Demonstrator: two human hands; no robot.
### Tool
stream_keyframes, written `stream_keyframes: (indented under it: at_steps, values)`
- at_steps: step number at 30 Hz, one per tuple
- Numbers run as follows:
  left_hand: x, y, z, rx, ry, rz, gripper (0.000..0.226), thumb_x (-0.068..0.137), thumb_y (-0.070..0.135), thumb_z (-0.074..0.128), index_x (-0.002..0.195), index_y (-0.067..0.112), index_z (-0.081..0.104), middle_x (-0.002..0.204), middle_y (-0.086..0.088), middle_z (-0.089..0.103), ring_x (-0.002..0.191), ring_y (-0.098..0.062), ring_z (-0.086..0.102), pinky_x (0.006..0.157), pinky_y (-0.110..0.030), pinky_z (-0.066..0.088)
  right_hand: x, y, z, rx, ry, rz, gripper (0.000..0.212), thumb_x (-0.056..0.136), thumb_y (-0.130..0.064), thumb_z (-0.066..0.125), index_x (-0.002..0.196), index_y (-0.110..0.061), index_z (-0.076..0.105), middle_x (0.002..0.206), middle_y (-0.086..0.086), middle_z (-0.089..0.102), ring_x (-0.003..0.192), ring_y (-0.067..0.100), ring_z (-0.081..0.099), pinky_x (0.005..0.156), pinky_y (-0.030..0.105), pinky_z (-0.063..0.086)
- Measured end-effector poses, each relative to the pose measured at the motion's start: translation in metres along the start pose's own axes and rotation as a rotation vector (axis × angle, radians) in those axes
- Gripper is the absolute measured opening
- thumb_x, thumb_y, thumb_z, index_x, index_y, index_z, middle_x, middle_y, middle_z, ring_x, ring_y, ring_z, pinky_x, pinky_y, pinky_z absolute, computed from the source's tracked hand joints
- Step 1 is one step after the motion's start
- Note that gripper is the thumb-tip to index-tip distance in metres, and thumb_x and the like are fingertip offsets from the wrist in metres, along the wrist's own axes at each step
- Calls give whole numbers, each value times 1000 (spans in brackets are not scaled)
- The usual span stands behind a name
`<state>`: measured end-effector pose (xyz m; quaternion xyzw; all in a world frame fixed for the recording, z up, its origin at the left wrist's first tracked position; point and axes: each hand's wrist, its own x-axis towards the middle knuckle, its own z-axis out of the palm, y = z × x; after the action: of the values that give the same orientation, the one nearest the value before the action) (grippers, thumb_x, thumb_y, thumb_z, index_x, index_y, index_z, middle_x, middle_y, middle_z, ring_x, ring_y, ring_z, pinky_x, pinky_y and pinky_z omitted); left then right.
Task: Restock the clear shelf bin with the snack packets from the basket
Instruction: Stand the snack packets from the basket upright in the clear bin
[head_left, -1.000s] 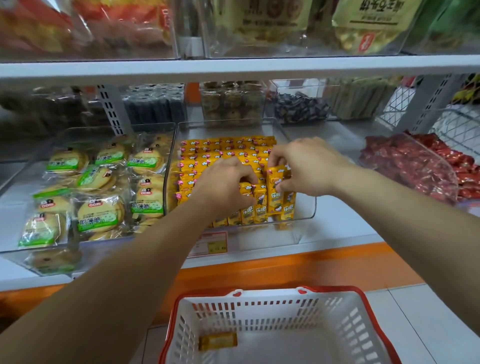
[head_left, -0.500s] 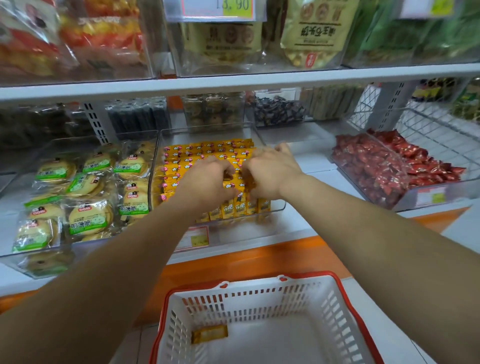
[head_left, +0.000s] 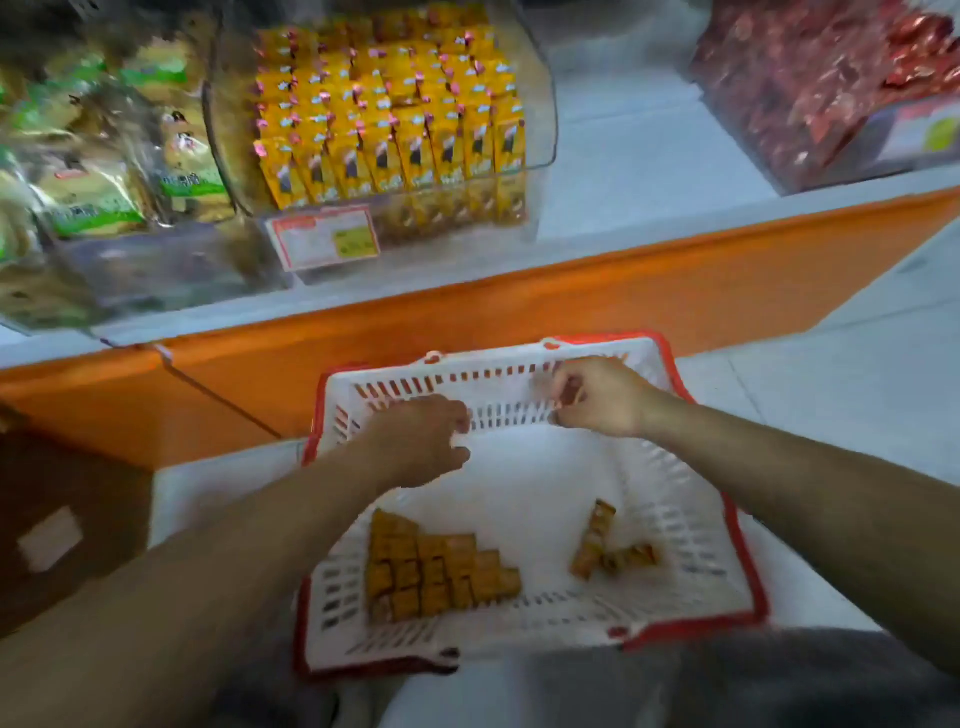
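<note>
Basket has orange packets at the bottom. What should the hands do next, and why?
Probably lower the left hand onto the stacked packets, the pile nearest it, and grip a few. Both hands hover above the basket's far end, the right hand by its far wall, while packets meant for the clear bin lie on the basket floor.

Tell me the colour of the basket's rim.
Red. The basket has a red rim around a white slotted body. The head view, the only one, shows it.

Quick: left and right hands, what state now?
Left hand: curled over the basket, blurred; grip cannot be told.
Right hand: curled, contents unclear; cannot be told.
</note>
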<state>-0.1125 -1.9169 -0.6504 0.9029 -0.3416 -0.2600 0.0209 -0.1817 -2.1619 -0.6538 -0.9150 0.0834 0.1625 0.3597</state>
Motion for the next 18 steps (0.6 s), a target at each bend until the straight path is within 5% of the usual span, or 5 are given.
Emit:
stream_keyframes:
  at_steps: [2,8,13,18]
  values:
    - [14,-17,45,-61,-27,-102,44,92,45,66,131,26,60,134,1,61,115,-26,62,92,-37,52,5,35,39,-38,-85,93,24,80,-21,82,95,-16,64,81,-11,58,76,12,59,69,18,41]
    - [55,-54,125,-56,144,-284,74,87,42,73,148,13,43,150,-14,46,137,-38,43,108,-51,43,5,109,124,-287,-410,307,54,88,-43,69,136,-22,54,137,6,51,123,26,52,100,35,44]
    - [72,-64,148,20,237,-253,65,86,31,74,143,10,49,146,-15,49,134,-39,44,111,-49,39,-4,116,140,-593,-629,267,59,77,-61,66,126,-31,55,126,0,49,110,24,54,82,36,47]
    - [75,-65,161,-60,59,-336,65,93,29,67,150,13,39,149,-15,44,134,-41,45,106,-54,43,-9,112,137,-757,-817,245,53,81,-57,63,121,-23,56,113,1,59,92,19,53,76,33,46]
